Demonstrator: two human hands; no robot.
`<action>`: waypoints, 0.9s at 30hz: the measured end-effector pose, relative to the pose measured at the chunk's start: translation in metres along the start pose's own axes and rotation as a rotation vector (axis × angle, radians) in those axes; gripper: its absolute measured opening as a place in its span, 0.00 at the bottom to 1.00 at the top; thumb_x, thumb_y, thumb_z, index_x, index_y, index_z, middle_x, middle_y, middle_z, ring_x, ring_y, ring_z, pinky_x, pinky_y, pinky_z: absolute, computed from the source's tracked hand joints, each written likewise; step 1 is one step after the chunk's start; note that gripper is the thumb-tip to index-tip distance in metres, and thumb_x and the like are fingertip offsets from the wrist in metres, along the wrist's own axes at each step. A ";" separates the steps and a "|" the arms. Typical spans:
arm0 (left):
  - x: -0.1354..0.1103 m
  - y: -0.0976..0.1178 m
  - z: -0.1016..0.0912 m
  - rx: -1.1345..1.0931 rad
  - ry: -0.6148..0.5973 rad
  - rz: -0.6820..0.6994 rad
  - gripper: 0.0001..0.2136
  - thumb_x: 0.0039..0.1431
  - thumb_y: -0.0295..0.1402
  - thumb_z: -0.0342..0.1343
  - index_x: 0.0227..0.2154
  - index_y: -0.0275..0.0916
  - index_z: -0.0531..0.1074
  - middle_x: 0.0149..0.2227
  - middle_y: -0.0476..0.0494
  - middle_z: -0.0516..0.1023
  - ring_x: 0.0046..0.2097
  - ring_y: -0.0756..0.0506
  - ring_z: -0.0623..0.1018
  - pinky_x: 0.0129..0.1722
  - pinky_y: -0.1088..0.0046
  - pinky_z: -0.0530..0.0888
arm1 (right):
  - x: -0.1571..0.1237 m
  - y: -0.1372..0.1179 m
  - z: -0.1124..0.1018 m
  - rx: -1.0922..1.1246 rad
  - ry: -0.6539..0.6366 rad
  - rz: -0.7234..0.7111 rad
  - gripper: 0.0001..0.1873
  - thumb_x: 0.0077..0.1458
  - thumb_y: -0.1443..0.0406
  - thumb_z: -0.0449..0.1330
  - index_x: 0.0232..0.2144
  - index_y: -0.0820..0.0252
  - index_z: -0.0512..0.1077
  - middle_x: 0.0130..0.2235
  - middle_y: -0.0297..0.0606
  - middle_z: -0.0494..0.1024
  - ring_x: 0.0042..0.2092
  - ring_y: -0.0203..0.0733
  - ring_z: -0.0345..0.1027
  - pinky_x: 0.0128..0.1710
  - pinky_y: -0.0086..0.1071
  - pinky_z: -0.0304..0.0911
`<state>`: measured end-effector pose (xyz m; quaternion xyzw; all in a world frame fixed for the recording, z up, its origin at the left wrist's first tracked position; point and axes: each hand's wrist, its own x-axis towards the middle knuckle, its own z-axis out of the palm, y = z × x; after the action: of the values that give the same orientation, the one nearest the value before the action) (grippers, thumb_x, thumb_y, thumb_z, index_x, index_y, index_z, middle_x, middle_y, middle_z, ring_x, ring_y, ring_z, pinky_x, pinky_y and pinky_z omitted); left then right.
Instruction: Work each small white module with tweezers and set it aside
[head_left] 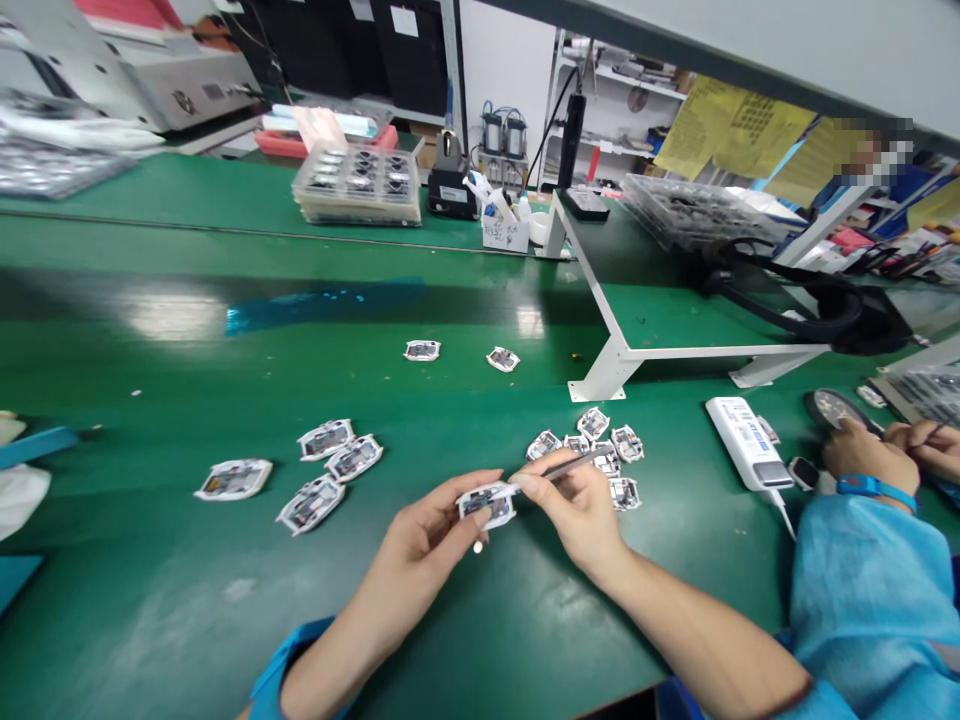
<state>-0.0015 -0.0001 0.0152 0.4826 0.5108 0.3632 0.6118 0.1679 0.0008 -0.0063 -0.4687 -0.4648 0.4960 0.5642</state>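
I'm pinching one white-framed casing (496, 510) in my left hand (427, 545) above the bench (480, 640), my right hand (585, 515) closed around tweezers (577, 462) at its edge. Four more casings (354, 457) are lying leftward, two ahead; at least six, partly blocked by my right hand, are clustering near the shelf leg (606, 370).
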 end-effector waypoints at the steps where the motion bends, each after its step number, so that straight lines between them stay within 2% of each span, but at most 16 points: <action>1: 0.000 0.000 0.000 -0.007 0.003 0.002 0.18 0.48 0.40 0.64 0.42 0.39 0.79 0.28 0.47 0.80 0.27 0.47 0.73 0.30 0.72 0.72 | 0.000 0.000 0.000 0.001 0.003 0.003 0.09 0.50 0.59 0.67 0.28 0.57 0.76 0.28 0.35 0.80 0.32 0.41 0.74 0.34 0.33 0.68; 18: -0.001 0.001 0.004 -0.041 0.001 -0.024 0.18 0.49 0.39 0.64 0.43 0.37 0.79 0.26 0.48 0.79 0.26 0.48 0.71 0.28 0.73 0.69 | 0.001 -0.003 -0.001 0.013 -0.024 0.012 0.12 0.50 0.55 0.67 0.28 0.57 0.74 0.29 0.35 0.79 0.33 0.42 0.74 0.36 0.35 0.69; 27: -0.002 -0.001 0.003 -0.050 0.002 -0.020 0.19 0.50 0.38 0.63 0.45 0.36 0.77 0.23 0.50 0.76 0.27 0.47 0.70 0.28 0.73 0.67 | -0.002 0.002 0.002 0.045 0.046 0.039 0.14 0.49 0.54 0.68 0.28 0.57 0.75 0.27 0.36 0.79 0.32 0.43 0.74 0.36 0.36 0.69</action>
<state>0.0010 -0.0031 0.0153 0.4614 0.5071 0.3702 0.6268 0.1654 -0.0010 -0.0078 -0.4761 -0.4312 0.5064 0.5752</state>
